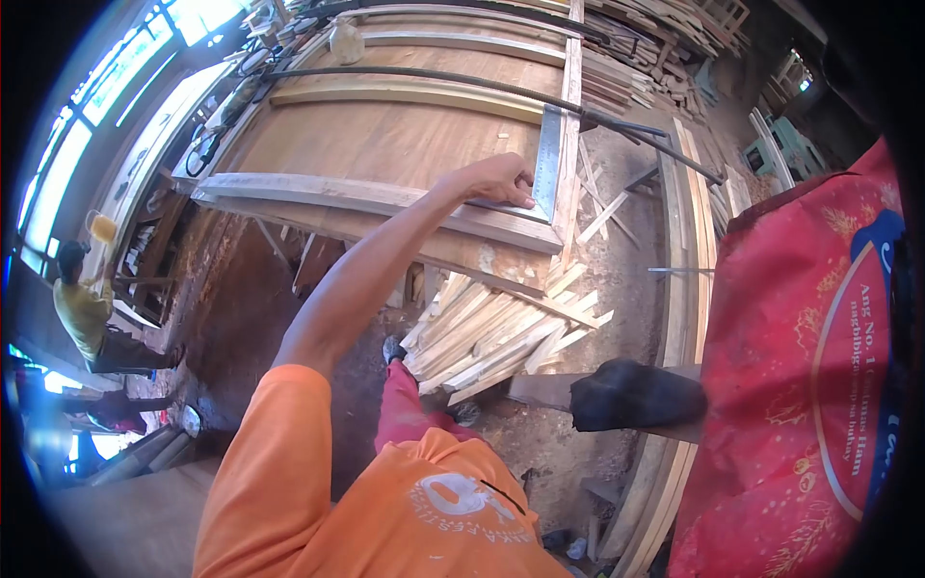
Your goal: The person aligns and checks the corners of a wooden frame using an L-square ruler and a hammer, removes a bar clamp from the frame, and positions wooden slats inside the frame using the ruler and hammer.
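Observation:
My left hand (496,180) reaches out over a wooden frame with a plywood panel. Its fingers are curled onto a metal square (546,164), close to the inside of the near right corner. One leg of the square lies along the right rail (570,173), the other along the near rail (318,191). Under my fingers, part of the near leg is hidden. A long dark metal bar (434,85) crosses above the frame and sticks out past its right side. My right hand is out of view.
Thin wood strips (501,332) lie piled below the frame. Long boards (665,472) run along the right, by a red printed sheet (771,385) and a black wrapped object (636,395). Stacked lumber (626,77) stands behind. Another person (87,308) is at far left.

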The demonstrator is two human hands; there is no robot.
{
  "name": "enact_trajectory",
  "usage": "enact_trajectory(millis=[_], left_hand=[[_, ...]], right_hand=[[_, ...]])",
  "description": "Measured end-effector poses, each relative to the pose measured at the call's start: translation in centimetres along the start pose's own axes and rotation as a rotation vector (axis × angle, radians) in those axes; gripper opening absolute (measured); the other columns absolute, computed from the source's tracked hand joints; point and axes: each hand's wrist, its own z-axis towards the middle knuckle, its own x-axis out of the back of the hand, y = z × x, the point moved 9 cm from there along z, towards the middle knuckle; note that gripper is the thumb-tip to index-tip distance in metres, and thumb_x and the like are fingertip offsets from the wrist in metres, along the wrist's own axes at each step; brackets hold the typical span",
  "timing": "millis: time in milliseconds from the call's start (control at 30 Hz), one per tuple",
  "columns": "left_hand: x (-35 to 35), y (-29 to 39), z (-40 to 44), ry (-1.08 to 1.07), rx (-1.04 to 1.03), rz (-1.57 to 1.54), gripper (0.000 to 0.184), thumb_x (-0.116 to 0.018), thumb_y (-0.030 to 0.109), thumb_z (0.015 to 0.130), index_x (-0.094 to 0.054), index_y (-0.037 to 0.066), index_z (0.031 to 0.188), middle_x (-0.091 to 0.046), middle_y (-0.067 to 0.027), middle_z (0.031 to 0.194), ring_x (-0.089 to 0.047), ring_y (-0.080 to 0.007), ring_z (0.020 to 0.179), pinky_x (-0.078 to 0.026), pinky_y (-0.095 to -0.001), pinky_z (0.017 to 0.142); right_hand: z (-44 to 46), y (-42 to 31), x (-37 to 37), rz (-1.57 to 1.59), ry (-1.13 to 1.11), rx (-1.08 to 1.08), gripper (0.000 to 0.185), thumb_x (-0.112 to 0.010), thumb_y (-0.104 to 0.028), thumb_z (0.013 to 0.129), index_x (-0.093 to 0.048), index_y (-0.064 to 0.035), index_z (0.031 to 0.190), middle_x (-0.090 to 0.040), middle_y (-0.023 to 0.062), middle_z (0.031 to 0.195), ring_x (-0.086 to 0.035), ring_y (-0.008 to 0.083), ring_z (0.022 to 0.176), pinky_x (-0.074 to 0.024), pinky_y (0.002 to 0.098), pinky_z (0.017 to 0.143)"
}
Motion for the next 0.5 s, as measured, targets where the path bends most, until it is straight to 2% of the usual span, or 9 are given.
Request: enact_trajectory(millis=[100, 400, 467, 500], left_hand=[[0.0, 0.2, 0.1, 0.074, -0.025, 0.033, 0.056, -0.088, 0.024, 0.084, -0.07, -0.012, 0.122, -0.074, -0.0091, 0.086, -0.064, -0.0193, 0.079, -0.051, -0.0365, 0.074], [-0.1, 1.3, -0.5, 0.034, -0.012, 0.053, 0.05, -0.087, 0.027, 0.084, -0.073, -0.011, 0.114, -0.067, -0.0072, 0.075, -0.058, -0.0182, 0.072, -0.048, -0.0367, 0.067], [-0.2, 1.4, -0.2, 0.01, -0.047, 0.111, 0.041, -0.087, 0.027, 0.084, -0.074, -0.007, 0.103, -0.063, -0.0046, 0.071, -0.054, -0.0163, 0.069, -0.045, -0.0364, 0.064], [-0.2, 1.3, -0.1, 0.01, -0.05, 0.111, 0.041, -0.087, 0.027, 0.084, -0.074, -0.007, 0.103, -0.063, -0.0046, 0.071, -0.054, -0.0163, 0.069, -0.045, -0.0364, 0.064]], right_hand=[[0.1, 0.2, 0.2, 0.005, -0.006, 0.003, 0.038, -0.072, -0.023, 0.09, -0.073, 0.0132, 0.101, -0.072, 0.0117, 0.085, -0.069, 0.0219, 0.07, -0.0542, 0.0357, 0.061], [0.8, 0.9, 0.4, 0.065, -0.058, 0.02, 0.038, -0.072, -0.023, 0.089, -0.073, 0.0133, 0.101, -0.072, 0.012, 0.086, -0.07, 0.0222, 0.07, -0.0547, 0.0355, 0.061], [1.0, 1.4, 0.4, 0.094, -0.074, 0.03, 0.038, -0.072, -0.023, 0.089, -0.073, 0.0134, 0.102, -0.072, 0.012, 0.086, -0.07, 0.0222, 0.07, -0.0548, 0.0355, 0.061], [1.2, 1.6, 0.5, 0.107, -0.081, 0.034, 0.038, -0.072, -0.023, 0.089, -0.073, 0.0134, 0.102, -0.072, 0.012, 0.086, -0.07, 0.0222, 0.07, -0.0549, 0.0355, 0.061]])
